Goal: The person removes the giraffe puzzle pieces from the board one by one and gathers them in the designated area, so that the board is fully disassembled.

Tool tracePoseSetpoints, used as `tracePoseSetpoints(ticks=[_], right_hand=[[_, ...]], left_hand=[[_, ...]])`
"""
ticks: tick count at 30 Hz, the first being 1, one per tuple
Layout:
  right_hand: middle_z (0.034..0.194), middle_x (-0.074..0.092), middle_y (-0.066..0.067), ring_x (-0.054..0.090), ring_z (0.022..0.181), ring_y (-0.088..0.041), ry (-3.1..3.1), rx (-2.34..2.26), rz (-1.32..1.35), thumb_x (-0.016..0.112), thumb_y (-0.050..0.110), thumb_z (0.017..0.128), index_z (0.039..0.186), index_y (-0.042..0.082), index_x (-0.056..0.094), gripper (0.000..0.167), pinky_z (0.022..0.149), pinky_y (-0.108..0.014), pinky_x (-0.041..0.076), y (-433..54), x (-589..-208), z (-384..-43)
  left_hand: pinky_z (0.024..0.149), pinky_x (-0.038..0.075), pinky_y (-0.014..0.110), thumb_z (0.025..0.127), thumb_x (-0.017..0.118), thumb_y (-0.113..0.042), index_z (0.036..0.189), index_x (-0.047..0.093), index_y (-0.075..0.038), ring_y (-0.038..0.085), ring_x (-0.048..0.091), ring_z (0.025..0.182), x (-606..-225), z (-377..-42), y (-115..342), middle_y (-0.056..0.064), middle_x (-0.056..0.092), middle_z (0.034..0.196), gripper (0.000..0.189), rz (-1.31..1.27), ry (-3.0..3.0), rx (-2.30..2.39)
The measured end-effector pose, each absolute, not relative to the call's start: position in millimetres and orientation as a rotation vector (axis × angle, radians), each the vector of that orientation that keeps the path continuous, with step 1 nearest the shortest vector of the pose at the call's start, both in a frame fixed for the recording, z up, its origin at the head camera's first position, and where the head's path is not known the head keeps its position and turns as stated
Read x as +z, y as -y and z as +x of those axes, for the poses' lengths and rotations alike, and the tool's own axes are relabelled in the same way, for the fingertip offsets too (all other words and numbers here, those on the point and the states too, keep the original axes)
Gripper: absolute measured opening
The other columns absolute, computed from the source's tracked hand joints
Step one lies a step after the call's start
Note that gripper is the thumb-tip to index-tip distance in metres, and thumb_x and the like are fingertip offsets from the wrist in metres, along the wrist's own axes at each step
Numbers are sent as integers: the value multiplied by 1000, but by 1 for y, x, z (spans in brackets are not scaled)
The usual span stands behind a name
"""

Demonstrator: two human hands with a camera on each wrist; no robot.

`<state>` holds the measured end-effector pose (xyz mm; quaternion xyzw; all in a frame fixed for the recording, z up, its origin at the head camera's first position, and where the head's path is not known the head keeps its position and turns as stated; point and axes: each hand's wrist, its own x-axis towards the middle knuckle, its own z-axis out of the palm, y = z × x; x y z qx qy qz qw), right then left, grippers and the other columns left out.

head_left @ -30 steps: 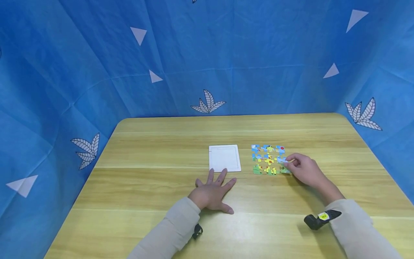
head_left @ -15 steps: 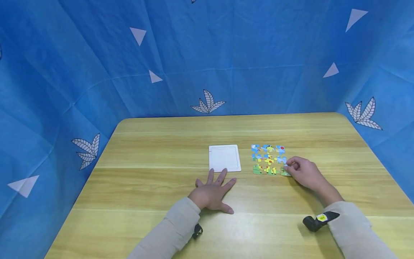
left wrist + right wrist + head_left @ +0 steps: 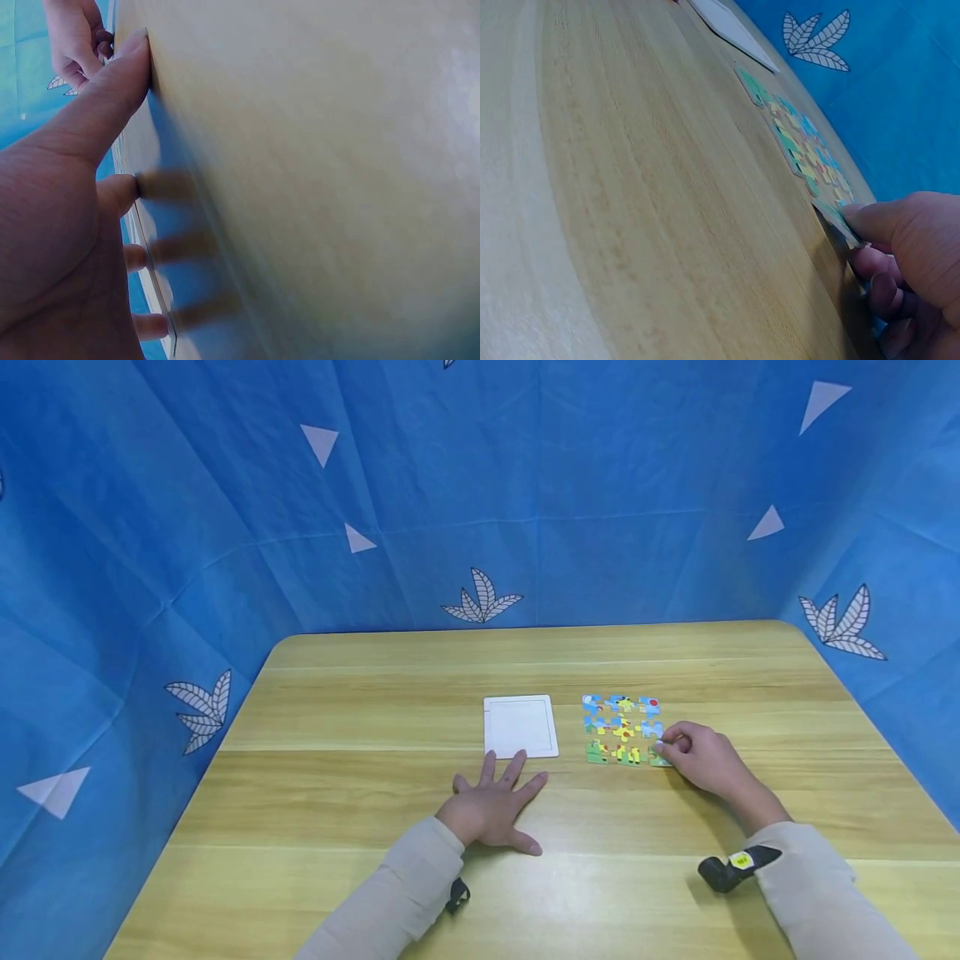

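My right hand (image 3: 703,762) pinches the green corner jigsaw piece (image 3: 832,217) between thumb and fingers, at the near right of a small jigsaw. The piece looks slightly tilted in the right wrist view. The other jigsaw pieces (image 3: 624,728), blue, yellow and green, lie in loose rows with small gaps. Flat on the table with spread fingers is my left hand (image 3: 491,808), its fingertips at the near edge of a white square puzzle tray (image 3: 521,728). That tray has a thin outline and bears no pieces.
The wooden table (image 3: 360,793) ends at a blue curtain (image 3: 420,468) with white leaf prints behind and at both sides. A black wrist device (image 3: 731,870) sits at the right sleeve. The tray stands left of the jigsaw.
My right hand has moved slightly toward me, then a little left, bringing the corner piece closer to the bottom row. The left hand and the tray have stayed still.
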<state>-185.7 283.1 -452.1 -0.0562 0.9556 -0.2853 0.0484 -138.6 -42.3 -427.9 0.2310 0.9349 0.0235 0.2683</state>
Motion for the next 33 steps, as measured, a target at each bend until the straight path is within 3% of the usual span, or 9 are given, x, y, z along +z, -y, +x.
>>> tracePoseSetpoints(ticks=[22,33], right_hand=[[77,57,-4,50,70,-17,-2934,-858,-139,62,31,90,97,-1,61,32,64,-31,39,-282,-454,-187],[77,60,-6,51,68,-17,-2970,-938,-105,57,26,94,97,-2,62,29,64,-30,40,-290,-455,-184]], left_hand=[[96,19,75,72,61,-70,150,12,-41,41,-2,143,-428,-141,43,-2,-6,160,97,626,-2526,80],[94,25,72,71,61,-72,150,10,-43,41,0,144,-428,-139,40,-3,-5,160,98,639,-2536,45]])
